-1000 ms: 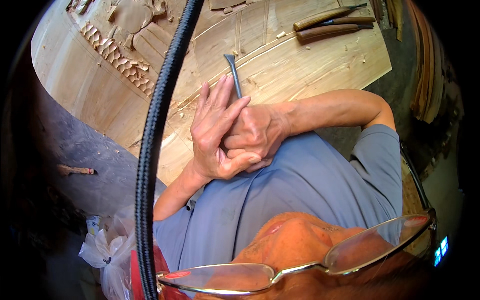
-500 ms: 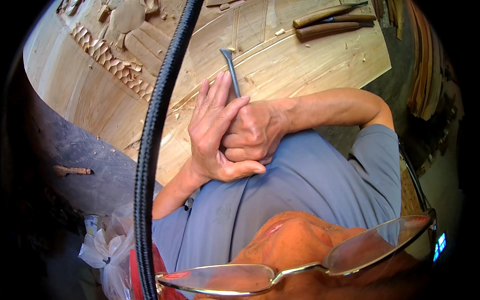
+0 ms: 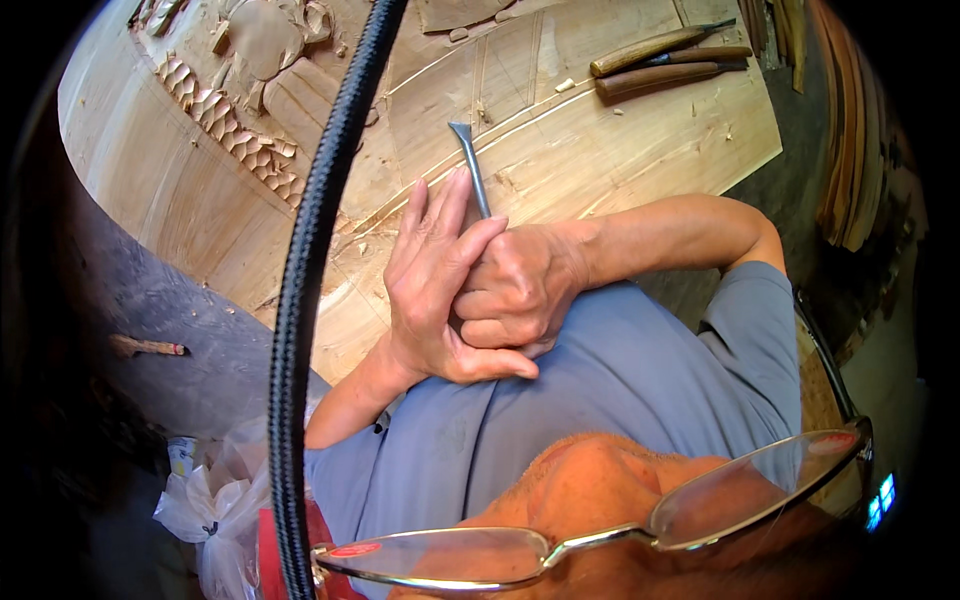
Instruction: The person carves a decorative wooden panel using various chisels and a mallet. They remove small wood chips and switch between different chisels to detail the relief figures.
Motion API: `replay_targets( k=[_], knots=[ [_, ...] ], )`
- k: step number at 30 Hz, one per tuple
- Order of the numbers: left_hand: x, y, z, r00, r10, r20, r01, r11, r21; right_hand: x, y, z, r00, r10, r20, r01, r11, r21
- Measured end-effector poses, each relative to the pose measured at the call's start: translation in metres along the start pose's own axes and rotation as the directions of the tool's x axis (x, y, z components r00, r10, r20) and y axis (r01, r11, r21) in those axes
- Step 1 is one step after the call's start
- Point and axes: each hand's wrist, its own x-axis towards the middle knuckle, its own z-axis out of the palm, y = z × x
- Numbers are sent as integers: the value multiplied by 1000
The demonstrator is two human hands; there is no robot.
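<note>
My right hand is wrapped in a fist round a wood carving chisel, whose handle is hidden inside the grip. The grey steel shank of the chisel sticks out past my fingers, its flared tip over the carved board. Pressed against the front of that fist is my left hand, with long fingers stretched out along the shank and its thumb lying below the right knuckles. Both hands sit close to my chest, above the near edge of the board. Whether the tip touches the wood I cannot tell.
Several wooden-handled chisels lie at the board's far right. Relief carving and loose chips cover its far left. A black braided cable crosses the view. At lower left are a wooden-handled tool and a plastic bag.
Both hands and the chisel have drawn slightly nearer to my body, and the tip has backed off a little along the board. The view has shifted slightly. The grip looks the same.
</note>
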Motion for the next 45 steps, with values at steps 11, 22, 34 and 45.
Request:
replay_targets(
  k=[11,22,34,45],
  knots=[
    [-6,1,0,1000,-26,10,26,1000,-6,-2,0,2,999,-13,53,12,1000,13],
    [-8,-3,-1,997,-56,55,58,997,-46,-3,3,7,999,-2,45,2,1000,2],
    [-1,-4,2,999,-24,32,27,995,-92,-6,4,-2,997,6,73,-7,1000,11],
    [0,-9,2,997,-32,65,36,998,-57,-7,11,-2,997,-14,73,14,1000,7]
  ],
)
